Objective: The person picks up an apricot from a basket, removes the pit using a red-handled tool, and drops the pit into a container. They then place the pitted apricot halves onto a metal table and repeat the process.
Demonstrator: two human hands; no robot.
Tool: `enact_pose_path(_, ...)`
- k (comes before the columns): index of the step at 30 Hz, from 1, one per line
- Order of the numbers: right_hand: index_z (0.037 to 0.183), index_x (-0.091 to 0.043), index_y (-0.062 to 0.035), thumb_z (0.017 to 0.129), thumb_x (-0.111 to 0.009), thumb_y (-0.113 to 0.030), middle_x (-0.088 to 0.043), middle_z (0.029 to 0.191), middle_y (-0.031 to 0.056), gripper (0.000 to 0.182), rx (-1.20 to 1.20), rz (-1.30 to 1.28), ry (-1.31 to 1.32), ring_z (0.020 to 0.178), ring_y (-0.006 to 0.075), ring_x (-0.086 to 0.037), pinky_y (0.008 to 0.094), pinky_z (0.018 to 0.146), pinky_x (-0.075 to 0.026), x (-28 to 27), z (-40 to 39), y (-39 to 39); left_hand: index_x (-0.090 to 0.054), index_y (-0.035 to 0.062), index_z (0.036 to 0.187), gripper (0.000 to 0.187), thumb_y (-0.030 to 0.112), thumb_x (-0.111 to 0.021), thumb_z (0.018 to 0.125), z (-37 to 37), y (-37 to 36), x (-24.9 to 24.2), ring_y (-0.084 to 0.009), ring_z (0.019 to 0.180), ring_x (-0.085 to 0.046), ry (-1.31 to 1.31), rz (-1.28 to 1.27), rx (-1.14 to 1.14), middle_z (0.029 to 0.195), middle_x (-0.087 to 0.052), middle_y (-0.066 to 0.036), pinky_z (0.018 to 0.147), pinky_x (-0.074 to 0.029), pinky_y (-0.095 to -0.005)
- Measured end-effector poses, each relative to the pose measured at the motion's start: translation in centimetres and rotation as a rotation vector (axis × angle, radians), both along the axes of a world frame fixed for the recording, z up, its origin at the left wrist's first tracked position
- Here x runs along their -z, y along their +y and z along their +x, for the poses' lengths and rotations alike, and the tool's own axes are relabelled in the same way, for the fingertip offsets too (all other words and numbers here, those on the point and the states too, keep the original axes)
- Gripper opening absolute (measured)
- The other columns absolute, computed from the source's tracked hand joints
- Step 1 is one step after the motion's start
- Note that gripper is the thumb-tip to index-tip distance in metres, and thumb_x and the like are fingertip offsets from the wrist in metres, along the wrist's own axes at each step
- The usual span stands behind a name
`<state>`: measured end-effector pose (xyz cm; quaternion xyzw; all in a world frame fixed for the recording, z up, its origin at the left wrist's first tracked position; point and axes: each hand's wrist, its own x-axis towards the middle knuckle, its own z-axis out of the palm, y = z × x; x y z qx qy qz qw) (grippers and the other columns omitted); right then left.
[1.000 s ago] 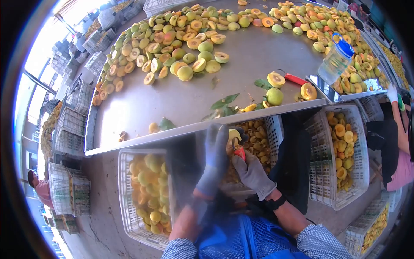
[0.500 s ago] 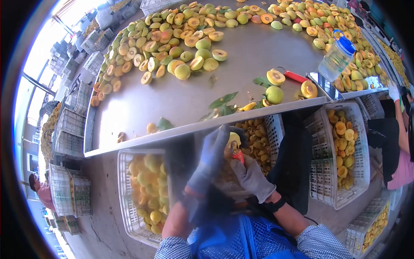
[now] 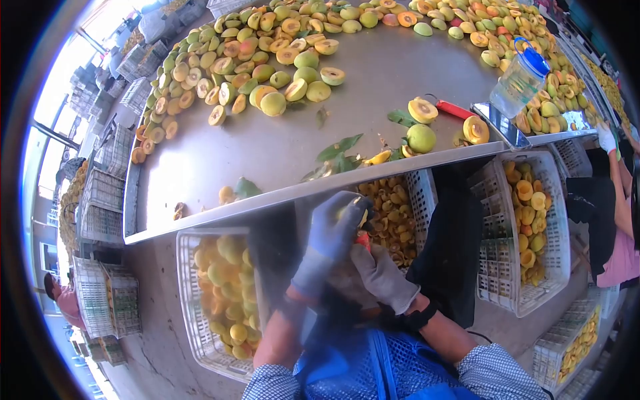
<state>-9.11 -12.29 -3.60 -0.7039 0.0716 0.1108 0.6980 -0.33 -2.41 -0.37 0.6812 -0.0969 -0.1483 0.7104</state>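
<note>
My left hand [image 3: 333, 227], in a grey-blue glove, is wrapped round a yellow fruit piece [image 3: 357, 208] just below the table's front edge. Close beside it on the right, my right hand [image 3: 380, 267], also gloved, grips a tool with a red handle [image 3: 363, 240] against the fruit. The tool's tip is too small to make out. Halved and whole yellow-green fruits [image 3: 273, 103] lie on the metal table [image 3: 220, 160]. Near its front edge rest a whole green fruit [image 3: 421, 138], fruit halves, leaves [image 3: 340, 148] and a red-handled tool [image 3: 455, 110].
A phone [image 3: 501, 127] and a blue-lidded bottle [image 3: 520, 80] are at the right. Below the table stand a left crate of fruit [image 3: 189, 300], a middle crate [image 3: 420, 200] and a right crate [image 3: 500, 267]. A co-worker's gloved hand [image 3: 605, 138] is at far right.
The view has shifted slightly. My left hand has turned over the fruit, covering more of it, and my right hand has moved slightly lower with the red-handled tool.
</note>
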Motion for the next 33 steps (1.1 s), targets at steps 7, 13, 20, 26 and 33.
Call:
enact_pose_path(7, 0.089, -0.057, -0.0081, 0.099, -0.043, -0.047, -0.052, 0.067, -0.0048, 0.042, -0.122, 0.193, 0.065, 0.057, 0.0066, -0.048, 0.0242, 0.049, -0.038, -2.3, -0.2, -0.7, -0.061, -0.0058, 0.1, 0.024, 0.015, -0.053, 0.094, 0.4, 0.4, -0.1, -0.0134, 0.081, -0.062, -0.055, -0.137, 0.113, 0.091, -0.065, -0.009, 0.074, -0.052, -0.0271)
enact_pose_path(13, 0.087, -0.054, -0.0096, 0.098, -0.043, -0.048, -0.047, 0.06, -0.0058, 0.042, -0.133, 0.54, 0.286, 0.049, 0.0052, -0.044, 0.022, 0.042, -0.032, -1.7, -0.6, -0.7, -0.062, -0.0028, 0.101, 0.017, 0.009, -0.062, 0.088, 0.3, 0.8, 1.0, -0.0116, 0.084, -0.062, 0.05, -0.15, 0.132, 0.091, -0.065, -0.007, 0.076, -0.052, -0.0267)
enact_pose_path(20, 0.084, -0.055, -0.0065, 0.097, -0.042, -0.051, -0.049, 0.059, -0.0025, 0.048, -0.092, 0.283, 0.115, 0.046, 0.0066, -0.044, 0.0234, 0.041, -0.033, -0.4, 0.0, -0.9, -0.062, -0.0014, 0.105, 0.018, 0.007, -0.063, 0.089, -0.7, 0.2, 0.8, -0.009, 0.086, -0.06, -0.152, -0.074, -0.064, 0.095, -0.065, -0.006, 0.075, -0.052, -0.0244)
enact_pose_path(26, 0.081, -0.058, -0.0048, 0.099, -0.04, -0.049, -0.055, 0.066, -0.0001, 0.051, -0.134, 0.112, 0.096, 0.059, 0.0097, -0.052, 0.0259, 0.054, -0.04, -3.0, -0.7, -0.3, -0.064, -0.0028, 0.101, 0.022, 0.016, -0.062, 0.091, 0.5, 2.1, -0.4, -0.0103, 0.087, -0.06, 0.271, -0.286, 0.235, 0.093, -0.066, -0.007, 0.076, -0.05, -0.0264)
enact_pose_path(33, 0.075, -0.053, -0.0054, 0.092, -0.051, -0.034, -0.057, 0.069, 0.0113, 0.033, -0.208, -0.166, -0.096, 0.064, 0.0305, -0.056, 0.0406, 0.058, -0.044, -3.0, -0.2, -0.2, -0.064, -0.0027, 0.103, 0.018, 0.006, -0.059, 0.088, -0.6, 1.3, -0.9, -0.0107, 0.083, -0.061, 0.071, -0.092, 0.104, 0.093, -0.066, -0.006, 0.074, -0.052, -0.0254)
